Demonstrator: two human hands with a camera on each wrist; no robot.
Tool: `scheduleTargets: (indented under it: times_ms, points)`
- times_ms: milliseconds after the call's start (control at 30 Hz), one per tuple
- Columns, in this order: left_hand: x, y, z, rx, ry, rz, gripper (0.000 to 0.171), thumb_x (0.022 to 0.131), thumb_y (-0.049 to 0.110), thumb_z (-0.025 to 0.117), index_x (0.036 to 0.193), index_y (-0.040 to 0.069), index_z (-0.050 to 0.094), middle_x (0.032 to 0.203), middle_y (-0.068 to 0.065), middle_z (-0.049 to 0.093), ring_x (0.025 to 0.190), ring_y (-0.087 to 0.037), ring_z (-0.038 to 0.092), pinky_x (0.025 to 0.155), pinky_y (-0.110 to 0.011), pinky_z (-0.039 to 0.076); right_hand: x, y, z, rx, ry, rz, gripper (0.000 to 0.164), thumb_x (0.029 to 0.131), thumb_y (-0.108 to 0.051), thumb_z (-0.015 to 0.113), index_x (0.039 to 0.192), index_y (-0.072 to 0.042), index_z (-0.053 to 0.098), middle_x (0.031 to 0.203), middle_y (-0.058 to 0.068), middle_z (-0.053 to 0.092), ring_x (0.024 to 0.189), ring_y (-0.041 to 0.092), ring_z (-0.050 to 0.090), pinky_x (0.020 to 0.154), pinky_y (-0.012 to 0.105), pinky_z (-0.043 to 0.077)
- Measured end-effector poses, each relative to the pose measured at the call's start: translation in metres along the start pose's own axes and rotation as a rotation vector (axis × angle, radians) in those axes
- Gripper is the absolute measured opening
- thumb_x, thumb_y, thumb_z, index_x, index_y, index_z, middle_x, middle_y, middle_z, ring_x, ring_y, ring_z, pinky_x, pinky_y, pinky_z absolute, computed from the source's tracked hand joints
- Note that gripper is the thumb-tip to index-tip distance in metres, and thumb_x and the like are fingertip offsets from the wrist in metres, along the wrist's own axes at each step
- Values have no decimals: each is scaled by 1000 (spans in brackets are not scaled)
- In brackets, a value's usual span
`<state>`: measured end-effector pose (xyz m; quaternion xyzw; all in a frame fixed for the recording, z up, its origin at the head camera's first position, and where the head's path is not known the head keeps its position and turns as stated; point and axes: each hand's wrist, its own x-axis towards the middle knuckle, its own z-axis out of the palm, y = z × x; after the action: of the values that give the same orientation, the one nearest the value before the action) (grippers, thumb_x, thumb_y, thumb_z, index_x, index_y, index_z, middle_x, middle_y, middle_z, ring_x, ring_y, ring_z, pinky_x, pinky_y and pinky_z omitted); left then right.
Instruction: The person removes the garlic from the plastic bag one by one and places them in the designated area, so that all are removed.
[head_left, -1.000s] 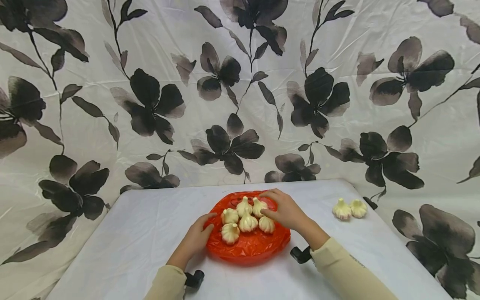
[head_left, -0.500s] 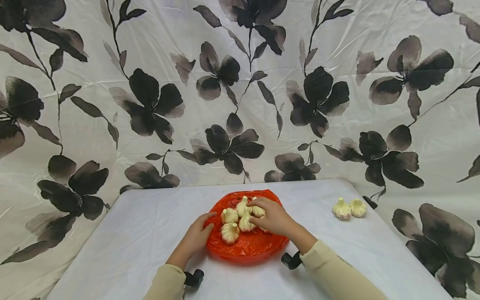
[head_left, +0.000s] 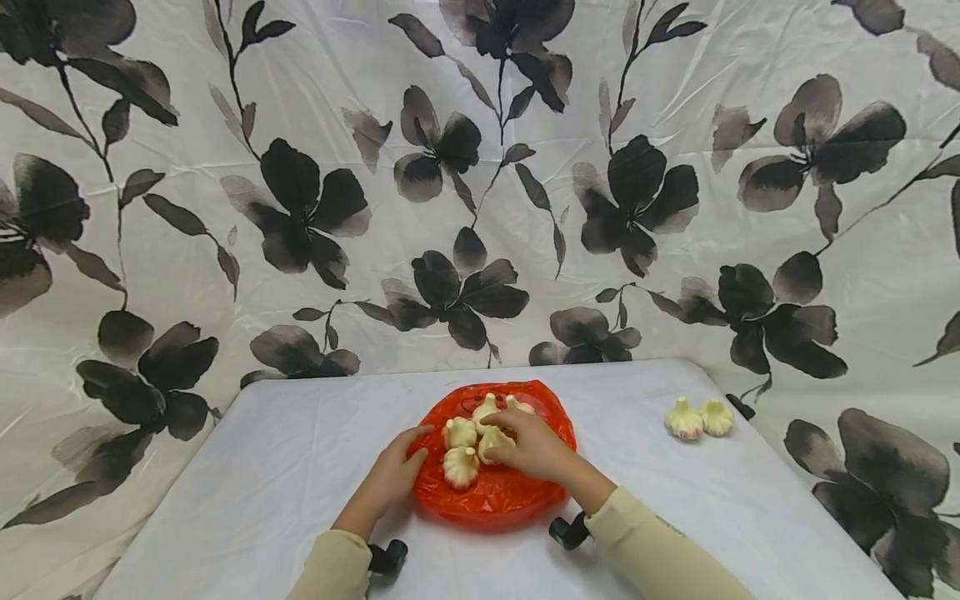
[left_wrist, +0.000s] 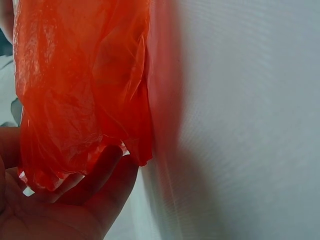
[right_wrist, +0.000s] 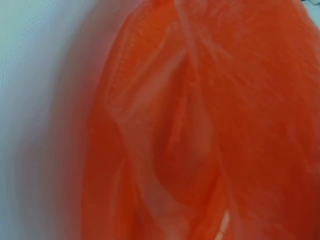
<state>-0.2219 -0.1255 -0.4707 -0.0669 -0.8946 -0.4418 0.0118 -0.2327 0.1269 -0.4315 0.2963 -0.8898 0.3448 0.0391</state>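
A crinkled red plastic bag lies on the table with several pale garlic bulbs on top. My left hand holds the bag's left edge, thumb on the upper side; in the left wrist view, its fingers curl against the red plastic. Reaching in from the right, my right hand has fingers and thumb around the middle garlic bulb. That hand covers the bulb on the right. The right wrist view is filled by red plastic, with no fingers showing.
Two more garlic bulbs sit side by side on the white-covered table, toward its right edge. Behind the table hangs a floral curtain. Black wrist cameras stick out inward from both sleeves.
My right hand has moved left across the bag, from its right edge to the middle garlic bulb, and now covers the bulb at the right. My left hand has stayed in place.
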Motion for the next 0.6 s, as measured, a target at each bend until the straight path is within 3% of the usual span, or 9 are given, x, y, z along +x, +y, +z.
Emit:
scheduleTargets:
  times_ms: [267,600]
  points:
    - [-1,0,0,0,8,0,41,98,9,49,139,11,50,145,-19,46,138,-42,38,111,-61,33,2,-1,11,120,-36,40,44,87,-22,70,127,-6,61,127,7,64,116,28,61,97,43,53]
    - [-1,-1,1,-38,-10,-32,42,99,11,48,141,13,48,148,-18,43,139,-41,36,111,-61,33,6,-5,22,4,-29,14,33,86,-26,73,116,-11,69,114,2,67,106,22,65,92,36,55]
